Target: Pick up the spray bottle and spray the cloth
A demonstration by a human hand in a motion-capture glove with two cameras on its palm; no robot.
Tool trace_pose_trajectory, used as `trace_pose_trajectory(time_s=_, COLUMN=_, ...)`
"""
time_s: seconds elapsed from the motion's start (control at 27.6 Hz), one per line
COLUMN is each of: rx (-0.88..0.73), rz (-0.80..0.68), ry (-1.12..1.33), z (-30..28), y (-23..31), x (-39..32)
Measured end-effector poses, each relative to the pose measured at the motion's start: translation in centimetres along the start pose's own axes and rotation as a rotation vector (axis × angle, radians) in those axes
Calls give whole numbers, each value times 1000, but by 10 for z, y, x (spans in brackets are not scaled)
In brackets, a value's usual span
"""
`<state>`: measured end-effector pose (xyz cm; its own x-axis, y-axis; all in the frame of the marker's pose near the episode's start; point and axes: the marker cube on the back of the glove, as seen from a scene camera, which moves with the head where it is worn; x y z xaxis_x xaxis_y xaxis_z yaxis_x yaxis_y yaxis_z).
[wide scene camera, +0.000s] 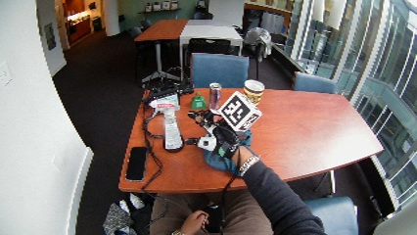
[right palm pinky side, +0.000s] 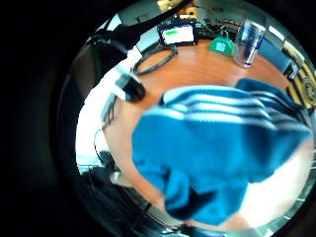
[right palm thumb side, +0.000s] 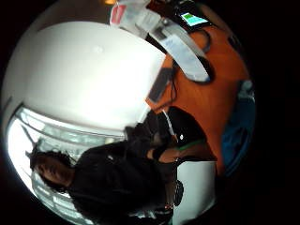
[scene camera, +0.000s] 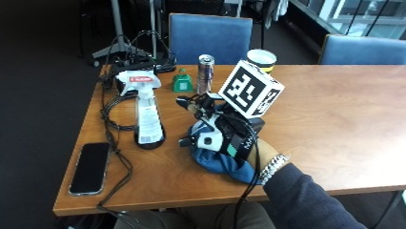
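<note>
A white spray bottle with a red-labelled trigger head stands upright on the wooden table, left of my gloved right hand. A crumpled blue cloth with white stripes lies near the table's front edge, under the heel of that hand. The hand hovers over the cloth, its fingers reaching loosely towards the bottle and holding nothing. A gap separates hand and bottle. The cloth fills much of the little finger side palm view. The bottle also appears in the thumb side view.
A black phone lies at the front left corner, with black cables running beside the bottle. A drink can, a small green bottle and a paper cup stand at the back edge. Blue chairs stand behind.
</note>
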<state>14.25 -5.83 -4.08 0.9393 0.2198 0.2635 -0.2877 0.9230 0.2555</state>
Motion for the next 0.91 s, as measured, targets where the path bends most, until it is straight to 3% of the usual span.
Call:
trace_pose_trajectory(time_s=0.22, rx=-111, rz=-85, ry=168, z=-9, y=41, x=-37)
trace_pose_trajectory(time_s=0.58, rx=-140, rz=-221, ry=272, z=-21, y=77, x=-110)
trace_pose_trajectory(time_s=0.91, rx=-171, rz=-192, ry=331, z=-10, y=103, x=-117)
